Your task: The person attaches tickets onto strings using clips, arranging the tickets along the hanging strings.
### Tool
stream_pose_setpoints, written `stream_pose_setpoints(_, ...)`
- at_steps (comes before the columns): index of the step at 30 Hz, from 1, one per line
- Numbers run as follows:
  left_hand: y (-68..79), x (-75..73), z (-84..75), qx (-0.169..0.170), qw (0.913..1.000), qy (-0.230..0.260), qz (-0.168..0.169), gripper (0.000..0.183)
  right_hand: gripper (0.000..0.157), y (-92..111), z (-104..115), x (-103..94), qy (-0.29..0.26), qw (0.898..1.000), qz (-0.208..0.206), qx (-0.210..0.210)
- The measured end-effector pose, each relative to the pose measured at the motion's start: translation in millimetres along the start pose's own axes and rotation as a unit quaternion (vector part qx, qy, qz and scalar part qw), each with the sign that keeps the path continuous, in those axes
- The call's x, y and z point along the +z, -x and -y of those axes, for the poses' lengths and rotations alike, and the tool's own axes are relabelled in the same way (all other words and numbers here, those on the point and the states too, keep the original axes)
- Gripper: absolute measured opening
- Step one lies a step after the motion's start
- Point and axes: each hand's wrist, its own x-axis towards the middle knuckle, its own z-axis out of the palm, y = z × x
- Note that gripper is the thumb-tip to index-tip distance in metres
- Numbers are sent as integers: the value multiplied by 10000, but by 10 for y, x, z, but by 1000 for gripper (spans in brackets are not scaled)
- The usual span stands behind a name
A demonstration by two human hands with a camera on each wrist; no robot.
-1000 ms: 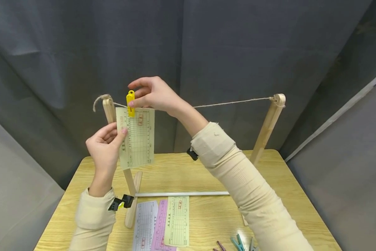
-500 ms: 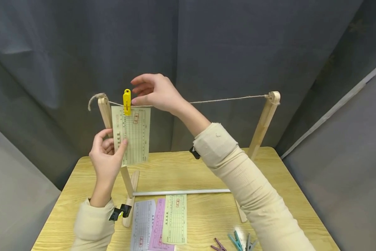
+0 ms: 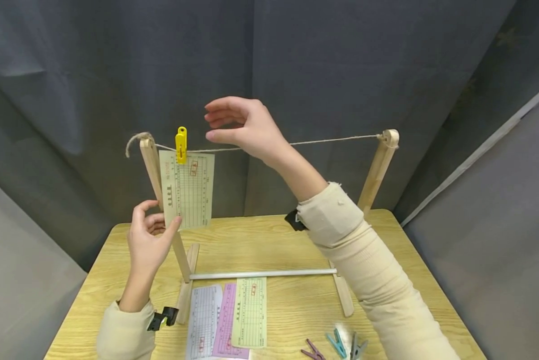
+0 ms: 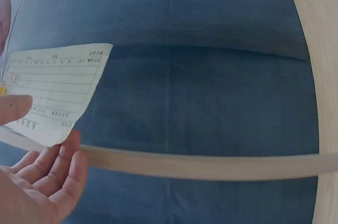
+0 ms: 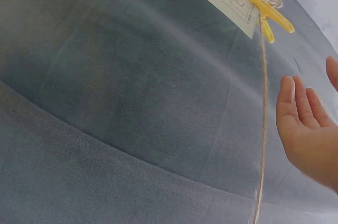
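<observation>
A pale green printed slip (image 3: 195, 192) hangs from a twine line (image 3: 314, 142), held at its top by a yellow clothespin (image 3: 181, 145). My left hand (image 3: 148, 245) is at the slip's lower left corner. Its thumb lies in front of the paper, its fingers behind and at the edge; in the left wrist view thumb and fingers stand apart. To the right of the clothespin, my right hand (image 3: 256, 127) is raised by the twine with loosely bent fingers and nothing in them. The right wrist view shows a gap between this hand and the yellow clothespin (image 5: 268, 12).
Two wooden posts (image 3: 377, 172) carry the twine, joined below by a white rod (image 3: 262, 274). On the table (image 3: 296, 305) lie a bluish-white slip (image 3: 203, 320), a pink slip (image 3: 224, 325) and another green slip (image 3: 251, 315). Purple (image 3: 313, 350), teal (image 3: 337, 343) and grey (image 3: 357, 347) clothespins lie at the front.
My right hand has let go of the yellow clothespin and moved away up and to the right. My left hand has slid down the slip's left edge to its lower corner.
</observation>
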Motion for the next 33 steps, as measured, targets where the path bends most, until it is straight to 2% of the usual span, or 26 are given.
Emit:
stream_pose_setpoints(4, 55, -66, 86, -324, 9987, -257, 287, 46, 38, 93, 6, -18, -156, 9999, -2, -49)
stream_pose_setpoints(9, 160, -162, 188, -873, 9897, -624, 951, 43, 39, 221, -11, -5, -387, 9992, 28, -62)
stream_pose_setpoints(14, 266, -206, 247, -1127, 9831, -391, 1385, 40, 39, 367, -27, -5, -638, 9979, -6, -48)
stream_pose_setpoints(22, 382, -187, 264, -947, 9745, 709, 1907, 25, 37, 648, -135, -2, -862, 9961, 128, -137)
stream_pose_setpoints(27, 396, -117, 246, -537, 9712, 1113, 2036, 22, 36, 827, -275, -32, -783, 9968, 184, -29)
stream_pose_setpoints(33, 420, -37, 253, -119, 9668, 1345, 2171, 22, 35, 1049, -467, -78, -625, 9975, 182, 286)
